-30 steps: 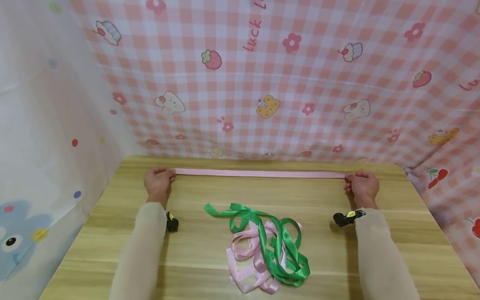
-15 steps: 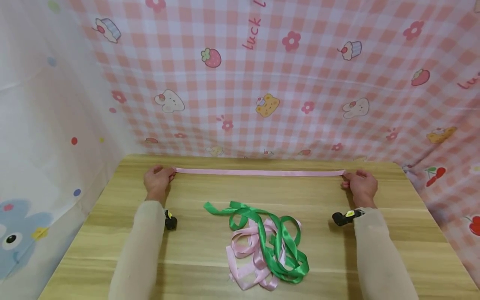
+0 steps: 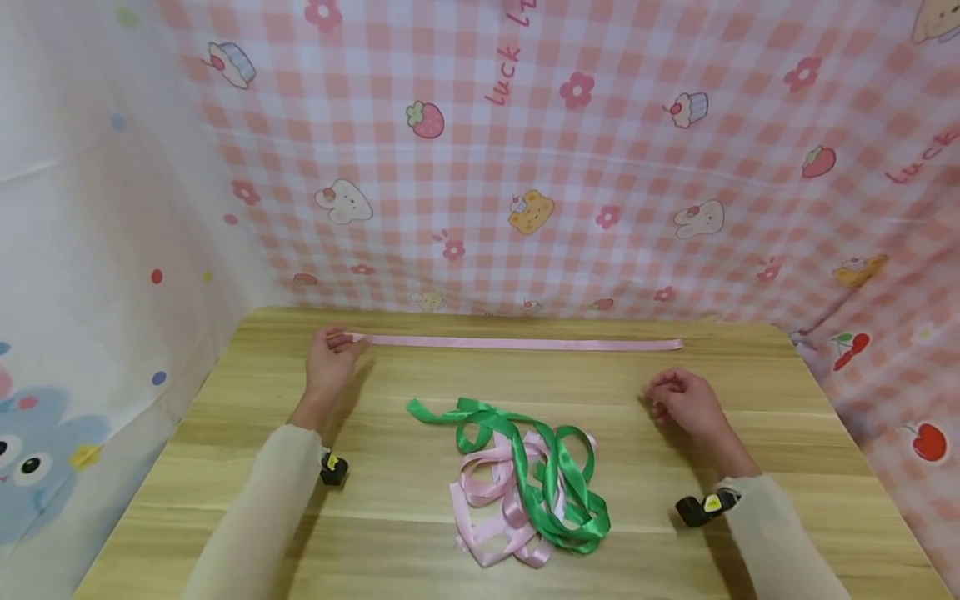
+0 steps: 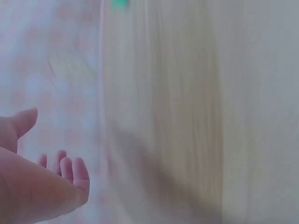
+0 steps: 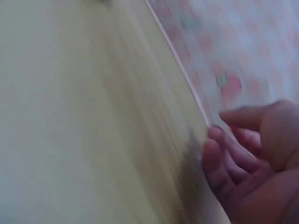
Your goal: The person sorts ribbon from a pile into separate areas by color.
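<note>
Cream sleeves [image 3: 255, 508], black wrist cameras [image 3: 701, 508]

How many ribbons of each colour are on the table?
Straight pink ribbon: 1
Tangled pink ribbon in the heap: 1, as far as I can tell
Tangled green ribbon in the heap: 1, as far as I can tell
Total: 3
</note>
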